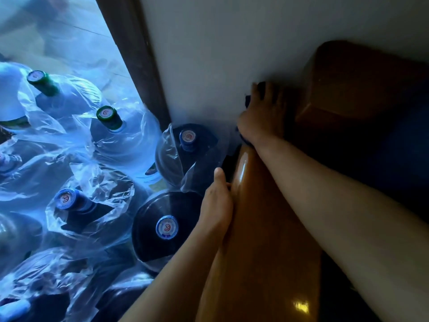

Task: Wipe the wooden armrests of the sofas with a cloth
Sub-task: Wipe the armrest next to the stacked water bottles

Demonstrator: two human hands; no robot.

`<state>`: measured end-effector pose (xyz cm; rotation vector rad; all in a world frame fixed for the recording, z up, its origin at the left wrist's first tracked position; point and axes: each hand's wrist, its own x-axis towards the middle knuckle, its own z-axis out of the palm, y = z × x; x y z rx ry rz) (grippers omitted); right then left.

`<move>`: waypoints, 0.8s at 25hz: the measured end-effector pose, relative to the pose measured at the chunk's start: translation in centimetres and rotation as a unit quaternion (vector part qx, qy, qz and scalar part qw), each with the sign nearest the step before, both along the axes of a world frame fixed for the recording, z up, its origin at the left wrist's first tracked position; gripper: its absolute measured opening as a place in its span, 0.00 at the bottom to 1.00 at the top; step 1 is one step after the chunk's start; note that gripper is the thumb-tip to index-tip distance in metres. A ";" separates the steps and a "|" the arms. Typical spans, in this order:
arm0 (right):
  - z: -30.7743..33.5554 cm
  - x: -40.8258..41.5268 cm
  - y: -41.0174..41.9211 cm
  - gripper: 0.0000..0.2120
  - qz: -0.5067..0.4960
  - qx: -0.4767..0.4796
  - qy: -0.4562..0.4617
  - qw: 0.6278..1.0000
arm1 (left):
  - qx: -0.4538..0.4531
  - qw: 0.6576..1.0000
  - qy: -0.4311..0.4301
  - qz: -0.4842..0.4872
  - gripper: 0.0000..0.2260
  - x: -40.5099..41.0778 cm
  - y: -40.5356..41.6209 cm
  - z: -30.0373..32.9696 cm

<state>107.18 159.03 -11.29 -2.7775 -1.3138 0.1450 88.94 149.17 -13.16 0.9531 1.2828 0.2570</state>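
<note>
A glossy wooden armrest (260, 228) runs from the bottom of the view up to the wall. At its far end my right hand (262, 117) presses a dark blue cloth (248, 101) flat onto the wood; only the cloth's edges show around the fingers and below the wrist. My left hand (216, 205) rests on the armrest's left side, thumb on the top edge, the other fingers hidden behind the wood. The sofa's dark wooden back frame (362, 80) rises on the right.
Several large water bottles (166, 226) wrapped in clear plastic bags stand packed on the floor left of the armrest. A white wall (220, 54) and a dark door frame (137, 59) lie behind. The sofa's dark blue seat (383, 159) is on the right.
</note>
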 end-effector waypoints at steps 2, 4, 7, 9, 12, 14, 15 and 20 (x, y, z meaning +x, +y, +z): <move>-0.1 1.2 2.0 0.36 -0.036 0.020 0.020 0.999 | 0.011 1.000 -0.005 0.001 0.35 1.1 1.1 0.0; 0.0 1.5 3.0 0.35 -0.038 0.027 0.024 0.999 | 0.015 1.000 -0.011 0.003 0.33 1.7 1.4 0.1; 0.8 1.3 1.6 0.32 0.026 -0.032 -0.012 0.999 | -0.005 1.000 -0.027 -0.001 0.32 0.6 0.4 0.4; 1.2 -0.9 -1.5 0.30 0.126 -0.040 -0.028 0.991 | -0.008 0.999 -0.032 0.013 0.33 -1.1 -0.6 0.4; 1.1 -5.8 -11.3 0.29 0.251 0.011 0.021 0.968 | -0.010 0.999 -0.003 0.037 0.32 -4.1 -3.1 0.0; 0.6 -7.3 -19.6 0.29 0.326 0.024 0.040 0.944 | -0.030 0.998 0.025 0.038 0.32 -5.9 -5.1 0.0; 0.6 -6.3 -22.2 0.29 0.341 0.024 0.035 0.939 | -0.037 0.998 0.038 0.034 0.33 -6.9 -6.0 0.0; 2.0 -3.6 -23.2 0.28 0.090 0.036 0.068 0.993 | -0.017 0.997 0.076 -0.017 0.37 -10.4 -10.6 1.5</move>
